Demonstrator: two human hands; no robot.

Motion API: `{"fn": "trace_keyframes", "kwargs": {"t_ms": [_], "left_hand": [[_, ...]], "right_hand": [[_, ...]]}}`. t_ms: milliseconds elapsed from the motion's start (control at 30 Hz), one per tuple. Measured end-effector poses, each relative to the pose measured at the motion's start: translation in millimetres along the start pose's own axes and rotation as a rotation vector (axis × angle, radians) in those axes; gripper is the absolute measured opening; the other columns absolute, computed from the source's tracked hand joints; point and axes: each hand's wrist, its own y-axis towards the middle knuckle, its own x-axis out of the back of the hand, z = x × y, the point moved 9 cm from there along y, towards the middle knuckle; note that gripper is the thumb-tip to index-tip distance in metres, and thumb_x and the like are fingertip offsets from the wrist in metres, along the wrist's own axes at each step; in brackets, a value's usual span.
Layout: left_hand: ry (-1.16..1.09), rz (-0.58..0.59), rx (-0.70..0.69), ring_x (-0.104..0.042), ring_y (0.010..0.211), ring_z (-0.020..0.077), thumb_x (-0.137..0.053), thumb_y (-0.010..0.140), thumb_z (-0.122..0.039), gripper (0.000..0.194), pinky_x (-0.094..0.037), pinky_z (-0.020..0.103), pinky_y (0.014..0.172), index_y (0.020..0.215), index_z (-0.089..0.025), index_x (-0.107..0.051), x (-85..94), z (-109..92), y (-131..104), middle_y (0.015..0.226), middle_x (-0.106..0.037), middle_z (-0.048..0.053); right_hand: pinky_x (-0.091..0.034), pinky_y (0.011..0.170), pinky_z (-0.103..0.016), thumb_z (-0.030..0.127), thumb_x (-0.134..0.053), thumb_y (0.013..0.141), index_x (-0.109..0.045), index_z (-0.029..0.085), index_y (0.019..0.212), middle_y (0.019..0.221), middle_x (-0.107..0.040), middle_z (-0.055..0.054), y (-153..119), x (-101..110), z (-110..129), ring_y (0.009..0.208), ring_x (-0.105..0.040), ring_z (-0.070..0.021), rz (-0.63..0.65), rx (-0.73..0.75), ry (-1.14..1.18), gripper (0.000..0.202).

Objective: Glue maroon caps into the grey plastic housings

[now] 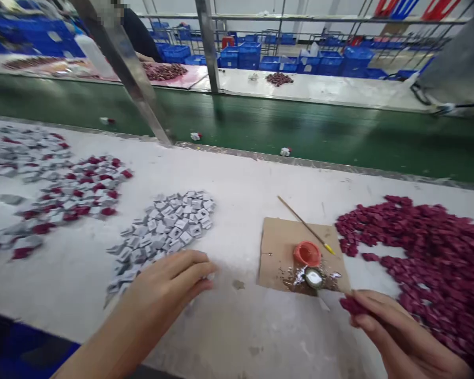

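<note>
My right hand [395, 331] is at the lower right, its thumb and fingers pinching a small maroon piece [351, 305]. Beside it spreads a large heap of like maroon pieces [438, 252]. My left hand [174, 287] is over the near end of a pile of small grey block-like pieces [181, 221]. Its fingers are drawn together; a pale bit shows at the tips, too small to name. Between the hands lies a brown cardboard sheet [278, 242], bearing an open orange-red pot [308, 254], a small round container with white contents [314, 277] and a thin yellow-tipped stick [304, 223].
Grey pieces joined with maroon ones [87, 189] lie in a group at the left. Beyond the white table runs a green conveyor belt [245, 126] carrying a few small pieces. A slanted metal post [130, 73] rises at its near edge. A person [140, 37] is across the belt.
</note>
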Motion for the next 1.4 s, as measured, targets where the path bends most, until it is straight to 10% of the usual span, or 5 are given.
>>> {"fn": "trace_keyframes", "kwargs": {"t_ms": [133,433,833,1133,1400], "left_hand": [[-0.426,-0.2,0.129,-0.067,0.076,0.0111,-0.058,0.093,-0.035,0.015,-0.053,0.012,0.058,0.106,-0.032,-0.064,2.2,-3.7,-10.1,0.092,-0.062,-0.001],[-0.971,-0.159,0.148,-0.072,0.088,0.0111,-0.072,0.083,-0.025,0.028,-0.057,0.013,0.075,0.109,-0.035,-0.066,-63.6,-52.2,-15.2,0.101,-0.072,-0.003],[-0.592,-0.322,0.091,-0.067,0.086,0.0108,-0.053,0.097,-0.023,0.011,-0.052,0.014,0.083,0.103,-0.02,-0.061,-65.9,-72.1,-12.4,0.09,-0.07,0.001],[-0.615,-0.281,0.214,-0.066,0.081,0.0114,-0.053,0.096,-0.02,0.008,-0.052,0.017,0.076,0.098,-0.021,-0.061,-83.0,-69.4,-15.3,0.087,-0.066,0.0],[-0.613,-0.298,0.239,-0.067,0.085,0.0106,-0.056,0.094,-0.018,0.01,-0.053,0.015,0.081,0.102,-0.02,-0.062,-81.8,-67.6,-13.9,0.091,-0.068,0.001]], "right_hand": [[-0.054,0.082,-0.012,0.032,-0.061,0.091,-0.068,0.023,0.102,0.092,-0.074,0.002,21.8,-5.9,41.9,0.08,-0.071,-0.0096,-0.017,0.212,-0.283,0.016],[-0.049,0.088,-0.018,0.012,-0.06,0.09,-0.064,0.014,0.098,0.091,-0.07,-0.005,32.0,-35.4,57.9,0.087,-0.064,-0.0099,0.128,0.448,-0.335,0.009],[-0.049,0.09,-0.017,0.011,-0.064,0.088,-0.064,0.018,0.1,0.093,-0.069,-0.002,28.0,-30.2,57.1,0.088,-0.064,-0.009,0.11,0.395,-0.294,0.014],[-0.058,0.067,-0.018,0.015,-0.065,0.086,-0.064,0.021,0.101,0.087,-0.068,-0.002,-15.6,-48.3,59.9,0.081,-0.067,-0.0122,0.209,0.102,0.211,0.017],[-0.059,0.071,-0.02,0.008,-0.067,0.082,-0.065,0.02,0.103,0.091,-0.068,-0.003,-25.3,-49.6,55.9,0.086,-0.067,-0.0136,0.16,0.094,0.216,0.025]]}}
